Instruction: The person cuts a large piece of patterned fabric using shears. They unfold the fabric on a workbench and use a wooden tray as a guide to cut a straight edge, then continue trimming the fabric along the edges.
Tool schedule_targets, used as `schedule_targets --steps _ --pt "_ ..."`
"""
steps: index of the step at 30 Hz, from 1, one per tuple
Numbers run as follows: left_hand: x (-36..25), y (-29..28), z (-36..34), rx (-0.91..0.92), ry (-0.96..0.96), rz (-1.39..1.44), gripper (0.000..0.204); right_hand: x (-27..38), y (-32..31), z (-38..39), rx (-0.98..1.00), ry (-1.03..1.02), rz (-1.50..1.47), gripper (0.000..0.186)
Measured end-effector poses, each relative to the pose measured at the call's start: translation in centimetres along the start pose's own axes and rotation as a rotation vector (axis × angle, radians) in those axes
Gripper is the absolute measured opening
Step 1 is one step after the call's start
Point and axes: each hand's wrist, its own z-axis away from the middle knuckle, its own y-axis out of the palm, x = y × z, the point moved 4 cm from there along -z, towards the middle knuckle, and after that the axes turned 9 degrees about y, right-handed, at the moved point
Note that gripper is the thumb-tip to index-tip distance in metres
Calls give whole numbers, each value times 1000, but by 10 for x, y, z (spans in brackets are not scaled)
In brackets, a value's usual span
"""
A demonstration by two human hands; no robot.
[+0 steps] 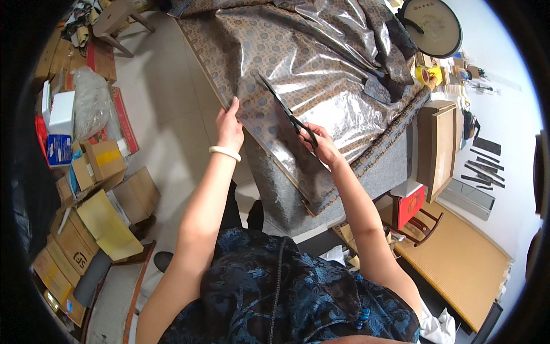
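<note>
My left hand [230, 127], with a pale bangle at the wrist, grips the left edge of a glossy brown patterned sheet [298, 54], thumb on top. My right hand [318, 143] holds black-handled scissors [278, 97]; their long blades point up and left over the sheet. The sheet lies creased, with folds heaped toward the top right and a rolled band [389, 133] along its right side. Grey felt-like material [266, 189] shows beneath it.
Cardboard boxes [106, 160] and a plastic bag [89, 103] crowd the left floor beside a stool [114, 26]. At right are a tan board [442, 152], a red chair seat [409, 206], a yellow-topped table [452, 264] and cluttered items near yellow tape [424, 74].
</note>
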Motion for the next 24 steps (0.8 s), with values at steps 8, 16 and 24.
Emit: schedule_targets --steps 8,16,24 --pt "-23 16 10 103 148 -196 33 0 21 -3 -16 -15 41 27" --pt "-49 21 28 67 269 -324 72 14 39 7 -60 49 -59 30" --pt "-53 14 41 313 299 -516 69 11 41 9 -77 3 16 30"
